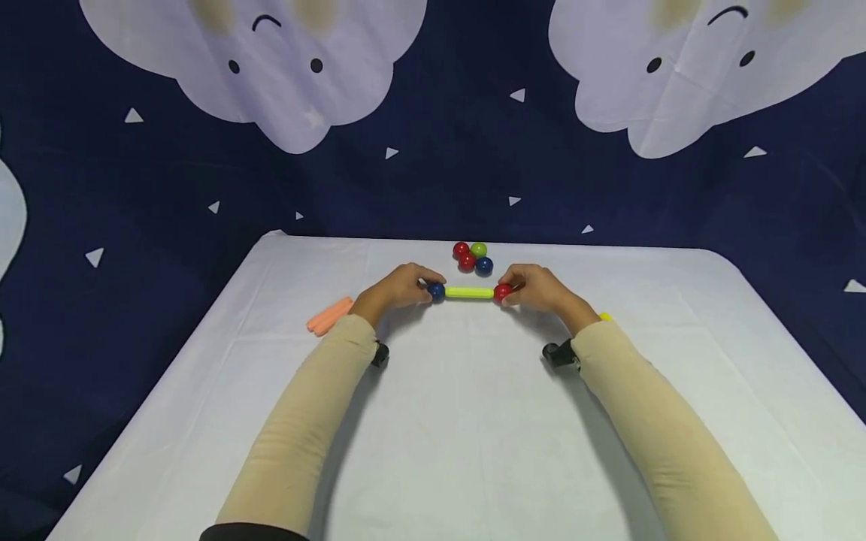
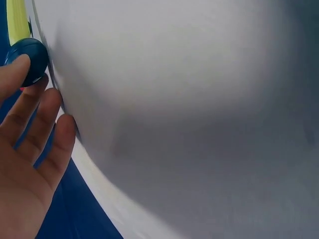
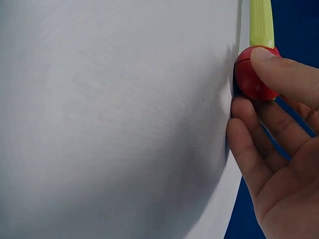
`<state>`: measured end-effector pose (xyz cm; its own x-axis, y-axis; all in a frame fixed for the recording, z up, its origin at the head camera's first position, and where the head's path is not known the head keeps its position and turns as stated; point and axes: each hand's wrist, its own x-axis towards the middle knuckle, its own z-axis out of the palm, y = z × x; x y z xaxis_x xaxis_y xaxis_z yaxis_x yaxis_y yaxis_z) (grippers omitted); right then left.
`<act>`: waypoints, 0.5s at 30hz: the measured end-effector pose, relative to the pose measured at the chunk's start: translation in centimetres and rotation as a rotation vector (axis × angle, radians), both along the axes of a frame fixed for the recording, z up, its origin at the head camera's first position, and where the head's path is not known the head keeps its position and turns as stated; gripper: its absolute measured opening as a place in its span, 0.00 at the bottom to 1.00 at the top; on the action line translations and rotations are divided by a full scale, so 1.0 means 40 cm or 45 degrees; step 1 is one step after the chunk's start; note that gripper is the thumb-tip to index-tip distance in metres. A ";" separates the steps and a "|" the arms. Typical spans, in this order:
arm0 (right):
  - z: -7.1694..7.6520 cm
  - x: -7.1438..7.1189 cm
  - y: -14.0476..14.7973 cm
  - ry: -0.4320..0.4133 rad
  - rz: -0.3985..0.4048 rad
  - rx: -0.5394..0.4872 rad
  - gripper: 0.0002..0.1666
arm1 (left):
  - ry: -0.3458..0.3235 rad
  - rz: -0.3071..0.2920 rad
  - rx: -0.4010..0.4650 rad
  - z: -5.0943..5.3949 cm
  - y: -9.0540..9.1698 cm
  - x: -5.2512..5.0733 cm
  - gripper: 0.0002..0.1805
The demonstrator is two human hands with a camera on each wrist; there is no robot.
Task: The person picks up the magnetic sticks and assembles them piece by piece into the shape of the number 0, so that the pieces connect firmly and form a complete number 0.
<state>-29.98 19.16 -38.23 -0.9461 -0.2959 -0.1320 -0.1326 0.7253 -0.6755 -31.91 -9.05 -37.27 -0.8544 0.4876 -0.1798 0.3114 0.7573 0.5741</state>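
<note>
A yellow-green rod point(image 1: 470, 293) joins a dark blue ball point(image 1: 437, 291) on its left end to a red ball point(image 1: 502, 292) on its right end. My left hand point(image 1: 404, 285) pinches the blue ball between thumb and fingers; the left wrist view shows this blue ball point(image 2: 31, 59) with the thumb against it. On the other side my right hand point(image 1: 536, 286) holds the red ball. In the right wrist view the thumb presses on the red ball point(image 3: 254, 74), and the rod point(image 3: 261, 22) runs up from it.
Behind the rod, loose balls sit grouped: red point(image 1: 467, 261), green point(image 1: 479, 249) and blue point(image 1: 483, 266). Salmon-coloured sticks point(image 1: 329, 315) lie left of my left wrist. Something yellow point(image 1: 605, 316) peeks out behind my right wrist. A white cloth point(image 1: 467, 421) covers the table.
</note>
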 end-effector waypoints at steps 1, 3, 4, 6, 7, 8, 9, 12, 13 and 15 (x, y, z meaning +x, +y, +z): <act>-0.001 0.000 -0.001 0.000 -0.001 0.000 0.18 | 0.013 -0.006 -0.008 0.001 -0.003 0.000 0.27; -0.003 0.001 -0.002 -0.002 -0.006 0.003 0.18 | 0.048 -0.015 -0.027 0.005 -0.012 0.001 0.28; -0.003 0.001 -0.002 -0.003 -0.009 0.006 0.18 | 0.072 -0.019 -0.032 0.009 -0.019 0.002 0.29; -0.002 0.001 -0.002 -0.003 -0.012 0.014 0.18 | 0.115 -0.018 -0.052 0.019 -0.037 0.002 0.29; -0.002 0.001 -0.001 -0.002 -0.012 0.016 0.18 | 0.134 -0.012 -0.060 0.024 -0.049 0.004 0.29; -0.001 0.001 -0.001 -0.002 -0.010 0.016 0.18 | 0.137 0.008 -0.061 0.030 -0.061 0.006 0.28; -0.001 0.000 0.000 -0.002 -0.007 0.016 0.18 | 0.139 0.024 -0.064 0.035 -0.074 0.009 0.27; -0.001 0.000 0.000 0.001 0.000 0.014 0.18 | 0.154 0.064 -0.102 0.050 -0.116 0.022 0.24; 0.000 0.000 -0.001 -0.002 -0.001 0.013 0.18 | 0.164 0.073 -0.117 0.055 -0.130 0.028 0.23; 0.000 -0.001 -0.002 -0.008 0.000 0.009 0.18 | 0.188 0.076 -0.152 0.063 -0.159 0.041 0.22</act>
<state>-30.01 19.08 -38.22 -0.9453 -0.2947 -0.1399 -0.1283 0.7300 -0.6713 -30.28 -15.43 -34.75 -0.9024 0.4182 -0.1038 0.3383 0.8368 0.4306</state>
